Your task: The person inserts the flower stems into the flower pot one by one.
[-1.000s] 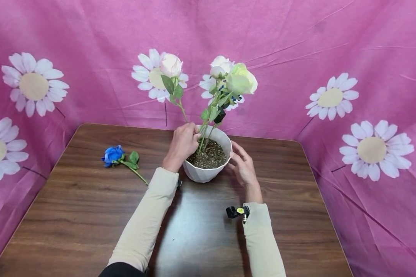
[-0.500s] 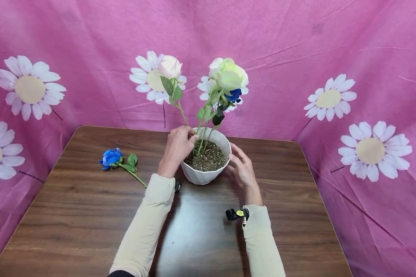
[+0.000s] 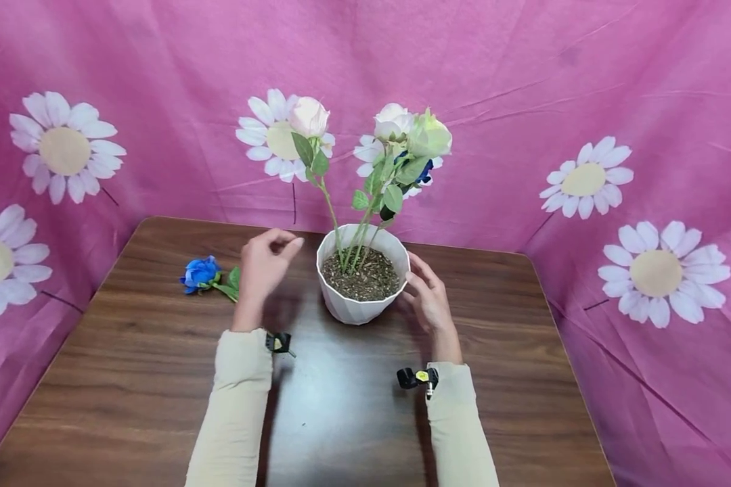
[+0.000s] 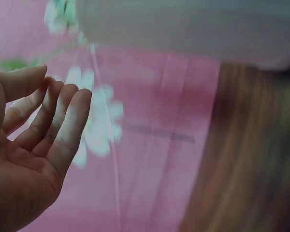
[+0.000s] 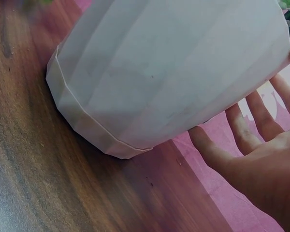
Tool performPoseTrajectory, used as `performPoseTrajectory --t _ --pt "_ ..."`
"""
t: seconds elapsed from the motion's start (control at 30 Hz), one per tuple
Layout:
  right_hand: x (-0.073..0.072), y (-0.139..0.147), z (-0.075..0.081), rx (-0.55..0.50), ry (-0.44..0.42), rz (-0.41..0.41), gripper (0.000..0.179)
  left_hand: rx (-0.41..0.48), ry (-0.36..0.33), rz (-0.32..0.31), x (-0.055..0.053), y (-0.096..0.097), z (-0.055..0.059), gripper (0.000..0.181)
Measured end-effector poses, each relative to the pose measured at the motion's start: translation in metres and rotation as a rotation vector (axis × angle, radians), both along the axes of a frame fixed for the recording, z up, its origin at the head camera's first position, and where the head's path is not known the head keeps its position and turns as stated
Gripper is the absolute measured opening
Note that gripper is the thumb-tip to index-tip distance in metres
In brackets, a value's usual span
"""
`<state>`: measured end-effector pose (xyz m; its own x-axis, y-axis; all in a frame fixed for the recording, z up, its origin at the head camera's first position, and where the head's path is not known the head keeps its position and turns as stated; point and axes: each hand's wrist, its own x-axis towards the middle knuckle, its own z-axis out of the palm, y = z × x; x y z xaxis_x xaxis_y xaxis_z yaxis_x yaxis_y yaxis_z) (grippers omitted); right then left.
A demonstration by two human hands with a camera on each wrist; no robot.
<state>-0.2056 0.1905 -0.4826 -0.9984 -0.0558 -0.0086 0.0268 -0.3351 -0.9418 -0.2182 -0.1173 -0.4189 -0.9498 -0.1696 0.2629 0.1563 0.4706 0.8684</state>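
A white faceted flowerpot (image 3: 355, 309) filled with soil (image 3: 371, 281) stands on the table. Rising from it are a pale pink rose (image 3: 309, 117) on the left, and a whitish rose (image 3: 392, 122), a pale green rose (image 3: 430, 135) and a dark blue rose (image 3: 426, 171) grouped on the right. My left hand (image 3: 262, 267) is in the air left of the pot, fingers loosely bent and holding nothing. In the right wrist view, fingertips of my right hand (image 5: 261, 164) rest against the pot's side wall (image 5: 174, 67), with the thumb by the rim.
A bright blue rose (image 3: 200, 274) lies on the brown wooden table (image 3: 128, 379), left of my left hand, which hides the lower part of its stem. Behind the table hangs a pink cloth (image 3: 487, 61) printed with white daisies.
My left hand has let go of the pink rose's stem and moved left, away from the pot. The pink rose stands by itself in the soil. My right hand stays at the pot.
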Motion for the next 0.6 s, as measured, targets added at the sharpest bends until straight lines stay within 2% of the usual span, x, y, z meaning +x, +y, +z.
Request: performPoseTrajectory --t 0.07,0.13,0.2,0.4,0.6 --pt "-0.001 -0.003 0.0 -0.001 0.004 0.009 0.053 0.017 -0.032 0.06 0.006 -0.016 -0.004 0.019" --pt "0.0 -0.004 0.0 -0.002 0.005 -0.001 0.053 0.03 -0.062 0.093 0.011 -0.029 -0.01 0.021" --pt "0.001 -0.003 -0.001 -0.003 0.004 -0.012 0.052 0.029 -0.091 0.103 0.016 -0.038 -0.015 0.023" --pt "0.001 0.005 -0.001 0.006 -0.006 -0.017 0.051 0.032 -0.139 0.097 0.023 -0.048 -0.024 0.025" --pt "0.0 -0.003 -0.002 -0.01 0.008 -0.013 0.052 0.055 -0.179 0.14 0.034 -0.068 -0.036 0.026"
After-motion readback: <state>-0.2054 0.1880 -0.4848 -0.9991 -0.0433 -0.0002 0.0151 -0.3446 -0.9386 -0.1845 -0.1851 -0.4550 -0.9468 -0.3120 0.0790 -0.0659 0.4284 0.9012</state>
